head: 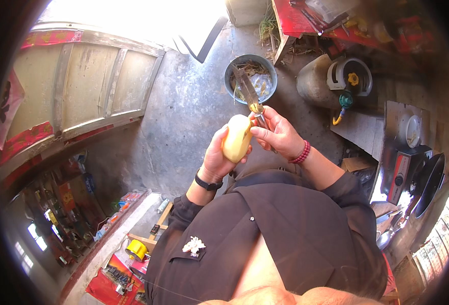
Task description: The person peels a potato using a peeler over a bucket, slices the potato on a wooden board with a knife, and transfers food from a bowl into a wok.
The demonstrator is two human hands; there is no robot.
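Note:
My left hand [211, 154] grips a peeled, pale-yellow potato [236, 139] from the left and below, and a small dark spot shows on its right side. In my right hand [279, 131] is a knife [248, 88], its metal handle held among the fingers and its blade pointing away from me. A yellowish scrap sits where the blade meets the handle. The right fingertips are close to the potato; whether they touch it I cannot tell. Past the hands, a round bucket [227, 84] on the floor contains dry plant scraps and clear plastic, partly covered from view by the blade.
A gas cylinder [311, 82] with a hose stands right of the bucket. Farther right are a gas stove [398, 177] and a dark wok [431, 187]. A red-covered table [291, 17] is at upper right, a wooden door [87, 82] at left. Concrete floor [178, 114] lies between.

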